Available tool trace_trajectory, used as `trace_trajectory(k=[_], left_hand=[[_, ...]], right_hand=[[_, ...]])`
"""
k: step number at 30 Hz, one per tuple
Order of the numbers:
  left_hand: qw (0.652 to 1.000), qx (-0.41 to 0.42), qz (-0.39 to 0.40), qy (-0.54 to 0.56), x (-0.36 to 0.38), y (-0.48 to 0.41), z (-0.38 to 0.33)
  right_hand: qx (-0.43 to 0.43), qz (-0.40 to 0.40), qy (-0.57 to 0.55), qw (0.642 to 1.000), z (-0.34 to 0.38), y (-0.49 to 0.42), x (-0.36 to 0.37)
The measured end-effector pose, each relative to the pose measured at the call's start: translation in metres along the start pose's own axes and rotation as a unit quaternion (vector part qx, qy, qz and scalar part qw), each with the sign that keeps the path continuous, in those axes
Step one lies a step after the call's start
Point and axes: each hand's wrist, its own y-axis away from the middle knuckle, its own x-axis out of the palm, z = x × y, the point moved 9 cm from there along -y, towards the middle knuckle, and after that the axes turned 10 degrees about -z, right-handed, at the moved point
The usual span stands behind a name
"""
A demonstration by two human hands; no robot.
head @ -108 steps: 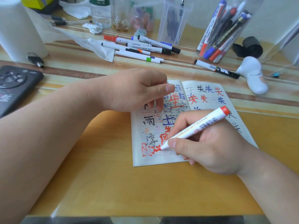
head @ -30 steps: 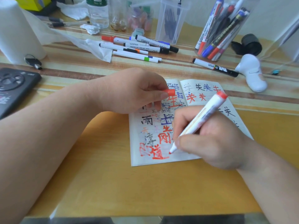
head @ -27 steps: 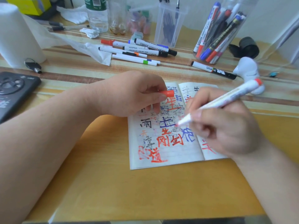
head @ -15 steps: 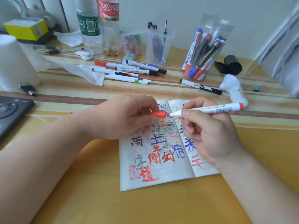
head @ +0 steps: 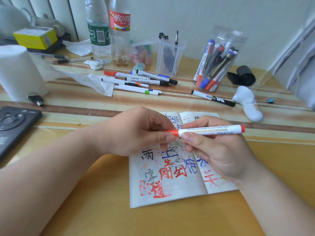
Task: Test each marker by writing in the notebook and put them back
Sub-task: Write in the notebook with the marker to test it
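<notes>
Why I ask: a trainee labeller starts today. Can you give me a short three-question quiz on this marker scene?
1. True or false: the right hand holds the white marker off the notebook, not writing.
2. Which one pinches the red cap at the marker's tip end? A) the left hand; B) the right hand; C) neither hand.
3. Fill in: the lowest writing on the notebook's left page is in ____ ink.

Key: 1 true; 2 A; 3 red.
</notes>
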Motion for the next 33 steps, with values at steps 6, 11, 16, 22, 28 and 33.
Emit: trace_trajectory(k=[6, 11, 16, 22, 28, 33], left_hand=[[0.990, 0.069, -0.115, -0.052, -0.007, -0.001, -0.018], [0.982, 0.105, -0.139, -0.078, -0.006, 0.000, -0.024], [0.969, 0.101, -0.197, -0.108, -0.013, -0.004, -0.025], [0.960, 0.058, -0.246, -0.118, -0.019, -0.008, -0.019], [0.955, 0.023, -0.286, -0.080, -0.033, -0.004, -0.006], [0.953, 0.028, -0.296, -0.062, -0.036, -0.002, -0.007]], right_hand=[[0.012, -0.062, -0.042, 0.997, -0.003, -0.002, -0.005], [0.006, -0.094, -0.018, 0.995, -0.001, 0.001, -0.005], [-0.013, -0.131, -0.018, 0.991, -0.002, -0.001, -0.011], [-0.066, -0.176, -0.110, 0.976, 0.008, -0.004, -0.027], [-0.112, -0.191, 0.011, 0.975, 0.031, -0.027, -0.037], [-0.247, -0.259, 0.121, 0.926, 0.105, -0.054, -0.060]])
